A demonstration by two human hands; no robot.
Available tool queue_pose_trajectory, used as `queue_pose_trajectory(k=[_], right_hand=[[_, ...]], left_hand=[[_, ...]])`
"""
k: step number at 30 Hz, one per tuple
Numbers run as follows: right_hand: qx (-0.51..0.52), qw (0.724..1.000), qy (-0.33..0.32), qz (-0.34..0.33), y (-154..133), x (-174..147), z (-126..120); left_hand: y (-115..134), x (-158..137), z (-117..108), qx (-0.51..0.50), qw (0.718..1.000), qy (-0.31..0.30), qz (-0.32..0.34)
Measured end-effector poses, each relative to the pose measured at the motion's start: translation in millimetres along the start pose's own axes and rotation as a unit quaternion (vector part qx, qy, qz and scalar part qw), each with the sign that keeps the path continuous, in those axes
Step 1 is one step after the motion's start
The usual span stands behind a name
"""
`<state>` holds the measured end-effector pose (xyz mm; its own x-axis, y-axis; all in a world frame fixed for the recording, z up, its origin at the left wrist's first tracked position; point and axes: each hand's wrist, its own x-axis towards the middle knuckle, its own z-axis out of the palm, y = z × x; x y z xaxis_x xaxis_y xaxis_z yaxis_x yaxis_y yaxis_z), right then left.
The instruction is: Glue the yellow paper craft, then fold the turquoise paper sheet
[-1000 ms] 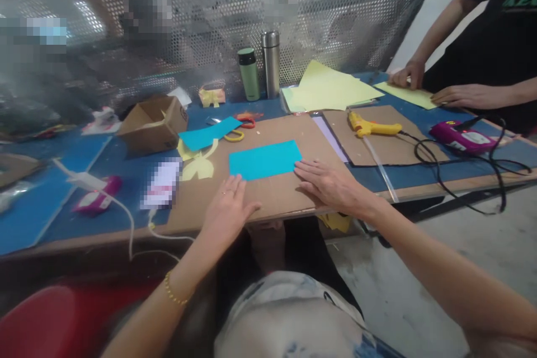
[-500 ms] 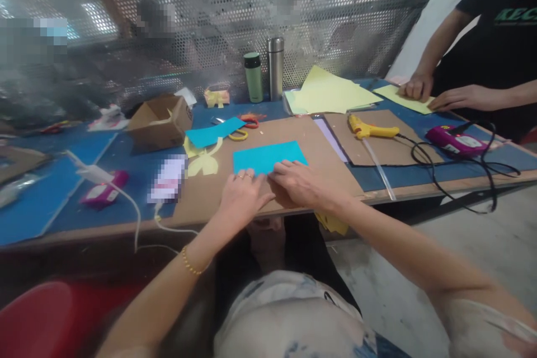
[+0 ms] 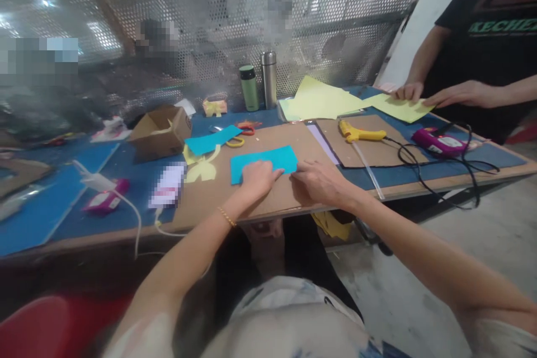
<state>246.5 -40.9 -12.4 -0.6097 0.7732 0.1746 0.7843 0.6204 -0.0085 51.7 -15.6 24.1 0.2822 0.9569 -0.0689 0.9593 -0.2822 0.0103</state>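
Turquoise paper (image 3: 268,160) under flat left hand (image 3: 258,177).

— From my remote seat, the only lettering I can make out is on the black T-shirt (image 3: 499,28) of the person standing at two o'clock: green capitals that look like "KECHE", cut off by the frame edge.

— Anything on the purple tool (image 3: 438,141) at three o'clock, or the one at nine?

— I see a pale label on each, but the print is too small for me to read.

— The white card (image 3: 168,192) on the table?

— Blurred out; nothing legible. Nor can I read any marking on the two flasks (image 3: 259,85) at twelve o'clock.
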Motion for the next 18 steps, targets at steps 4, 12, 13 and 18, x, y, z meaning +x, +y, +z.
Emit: queue_pose_trajectory(k=[4,12,13,18], right_hand=[[0.006,1.0,-0.006,0.016,-5.5,-0.1,-6.4],[0.027,0.999,-0.008,0.03,-3.1,-1.5,-21.9],[0.03,0.999,-0.012,0.033,0.4,1.3,-24.5],[0.029,0.993,-0.02,0.109,24.9,45.6,-26.6]], left_hand=[[-20.7,-9.2,-3.4,0.017,1.0,-0.011,0.007],[-99.7,-26.2,-4.7,-0.025,0.998,-0.032,-0.052],[-106.6,-24.4,-4.1,-0.026,0.998,-0.033,-0.047],[-111.8,-16.2,-18.1,-0.022,0.997,-0.068,0.012]])
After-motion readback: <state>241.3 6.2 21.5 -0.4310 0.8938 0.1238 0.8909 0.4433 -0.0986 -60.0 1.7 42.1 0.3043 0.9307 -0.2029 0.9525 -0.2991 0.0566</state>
